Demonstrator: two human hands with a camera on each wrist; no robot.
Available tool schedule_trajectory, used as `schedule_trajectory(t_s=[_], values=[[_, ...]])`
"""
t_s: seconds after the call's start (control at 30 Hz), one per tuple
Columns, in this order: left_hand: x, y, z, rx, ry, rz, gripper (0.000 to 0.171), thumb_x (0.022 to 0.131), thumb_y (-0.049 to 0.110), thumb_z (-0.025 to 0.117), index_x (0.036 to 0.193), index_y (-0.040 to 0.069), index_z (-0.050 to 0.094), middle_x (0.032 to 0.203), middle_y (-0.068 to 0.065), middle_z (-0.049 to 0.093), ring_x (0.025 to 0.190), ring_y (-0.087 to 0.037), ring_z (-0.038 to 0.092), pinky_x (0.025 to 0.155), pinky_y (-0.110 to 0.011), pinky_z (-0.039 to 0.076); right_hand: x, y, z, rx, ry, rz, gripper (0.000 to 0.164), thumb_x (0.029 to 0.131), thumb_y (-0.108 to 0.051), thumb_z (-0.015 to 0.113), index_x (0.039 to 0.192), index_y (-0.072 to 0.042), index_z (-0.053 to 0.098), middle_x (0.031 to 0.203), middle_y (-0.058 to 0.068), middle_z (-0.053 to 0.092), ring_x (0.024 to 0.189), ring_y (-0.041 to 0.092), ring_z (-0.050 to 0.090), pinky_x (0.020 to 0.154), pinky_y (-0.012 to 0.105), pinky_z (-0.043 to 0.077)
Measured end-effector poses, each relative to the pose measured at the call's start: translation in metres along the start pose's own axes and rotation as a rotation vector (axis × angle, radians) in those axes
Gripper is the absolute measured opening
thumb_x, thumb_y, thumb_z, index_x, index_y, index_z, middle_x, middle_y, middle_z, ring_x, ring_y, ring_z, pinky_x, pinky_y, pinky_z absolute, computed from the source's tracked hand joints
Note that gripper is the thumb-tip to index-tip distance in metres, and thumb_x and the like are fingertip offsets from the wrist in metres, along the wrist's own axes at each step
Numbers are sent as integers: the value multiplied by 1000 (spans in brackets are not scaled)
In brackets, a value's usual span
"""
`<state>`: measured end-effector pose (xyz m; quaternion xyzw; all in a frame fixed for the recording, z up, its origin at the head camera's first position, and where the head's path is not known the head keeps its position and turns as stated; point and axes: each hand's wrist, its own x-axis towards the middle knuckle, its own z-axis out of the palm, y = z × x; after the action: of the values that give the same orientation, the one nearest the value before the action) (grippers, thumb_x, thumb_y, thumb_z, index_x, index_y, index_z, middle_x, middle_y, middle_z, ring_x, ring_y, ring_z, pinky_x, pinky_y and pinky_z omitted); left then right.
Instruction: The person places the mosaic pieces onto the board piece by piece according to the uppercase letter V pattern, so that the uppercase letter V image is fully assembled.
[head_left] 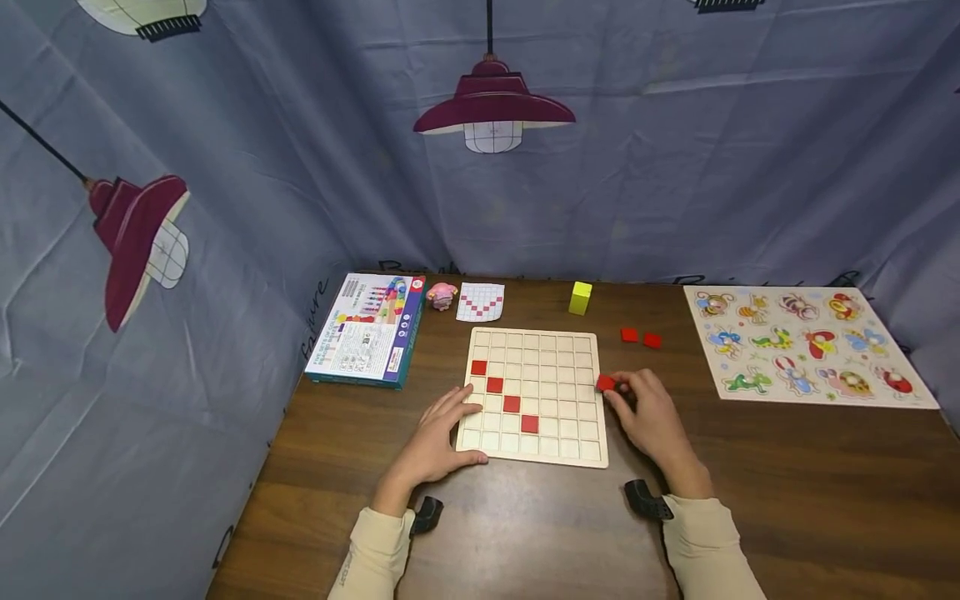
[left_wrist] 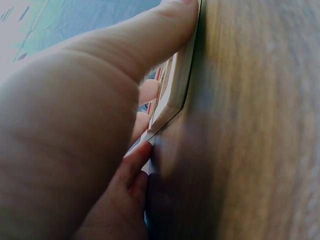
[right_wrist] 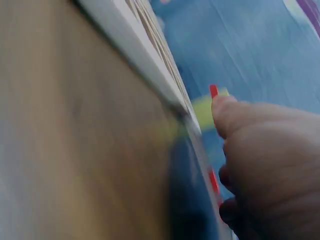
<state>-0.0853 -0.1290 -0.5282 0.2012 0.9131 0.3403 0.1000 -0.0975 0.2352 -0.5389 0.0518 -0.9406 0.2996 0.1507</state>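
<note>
A square wooden grid board lies on the table, with a diagonal of several red square tiles set in its cells. My left hand rests at the board's near left corner, fingers spread over the left edge and thumb along the front edge. In the left wrist view the thumb lies along the board's side. Between thumb and fingertips my right hand pinches a red tile at the board's right edge. The right wrist view shows that tile standing up past the thumb tip.
Two loose red tiles lie beyond the right hand. Behind the board are a pattern card, a pink figurine and a yellow block. A boxed game sits left, an insect puzzle board right.
</note>
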Motion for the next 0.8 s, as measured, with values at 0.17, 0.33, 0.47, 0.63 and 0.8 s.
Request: schedule_trajectory(t_s=[0.17,0.33,0.47,0.63,0.8], values=[[0,1,-2,-11,9,1,74,77,44,89,139,17,60,167,-1,34,157,-30,25,124,-61,23,1,-34,16,45,-114,-120,29,88,-17,81,111,-4,70,92,4,59,87,19,53,76,38,45],[0,2,-3,2,1,-4,74,77,45,88,140,17,59,167,0,33,157,-28,24,124,-60,23,0,-54,26,48,-197,-163,24,88,-23,80,108,-10,73,92,-3,60,90,14,53,79,36,48],[1,2,-2,6,-1,-1,75,77,44,88,140,17,59,167,0,33,157,-28,24,125,-60,23,-1,-58,29,35,-199,-173,21,88,-21,80,105,-11,73,91,-3,60,87,14,53,78,36,49],[1,1,-2,6,0,-4,75,77,45,88,140,17,59,167,1,33,157,-28,24,124,-60,23,-1,-57,31,35,-168,-186,19,86,-17,80,102,-10,74,89,-2,61,85,15,54,76,36,49],[1,2,-2,7,6,0,74,77,45,88,140,18,60,167,1,33,157,-29,24,124,-60,23,-1,-57,30,53,-161,-161,18,85,-16,81,101,-11,76,90,-4,63,86,14,55,77,37,50]])
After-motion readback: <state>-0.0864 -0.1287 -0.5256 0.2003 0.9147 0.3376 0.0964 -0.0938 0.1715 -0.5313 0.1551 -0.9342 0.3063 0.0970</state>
